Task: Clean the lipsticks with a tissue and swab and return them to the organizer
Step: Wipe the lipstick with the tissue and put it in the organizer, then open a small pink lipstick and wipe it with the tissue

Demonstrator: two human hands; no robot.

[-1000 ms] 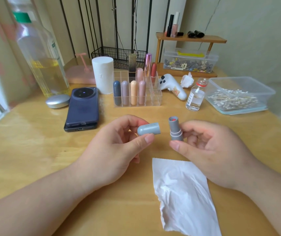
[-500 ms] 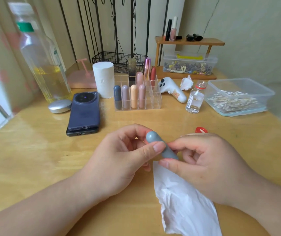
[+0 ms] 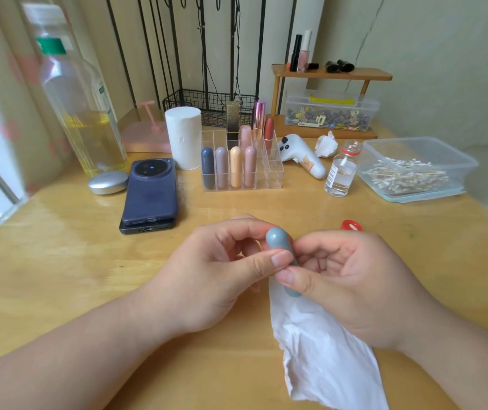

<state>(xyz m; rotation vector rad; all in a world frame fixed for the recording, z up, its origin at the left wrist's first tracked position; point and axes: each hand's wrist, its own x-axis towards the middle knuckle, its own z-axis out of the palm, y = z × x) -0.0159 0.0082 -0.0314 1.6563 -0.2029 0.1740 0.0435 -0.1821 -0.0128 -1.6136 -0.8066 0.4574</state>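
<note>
A grey-blue capsule-shaped lipstick (image 3: 278, 242), capped, is held between both hands over the table's middle. My left hand (image 3: 216, 270) pinches its upper cap end with thumb and fingers. My right hand (image 3: 352, 279) grips its lower end, thumb across it. A crumpled white tissue (image 3: 322, 353) lies on the table under and in front of my right hand. The clear acrylic organizer (image 3: 275, 176) stands behind, with several capsule lipsticks in its front row and taller ones at the back. A clear box of cotton swabs (image 3: 414, 173) sits at the right.
A small glass bottle of clear liquid (image 3: 341, 173) stands open beside the swab box; its red cap (image 3: 351, 225) lies near my right hand. Stacked phones (image 3: 149, 193), a silver case (image 3: 108, 182), a tall bottle (image 3: 85, 108), a white roll (image 3: 183, 137) and a white controller (image 3: 302, 155) crowd the back.
The grey cap in my left hand has been pushed onto the lipstick base in my right hand, closing it. Both hands have drawn together and now hold the closed lipstick.
</note>
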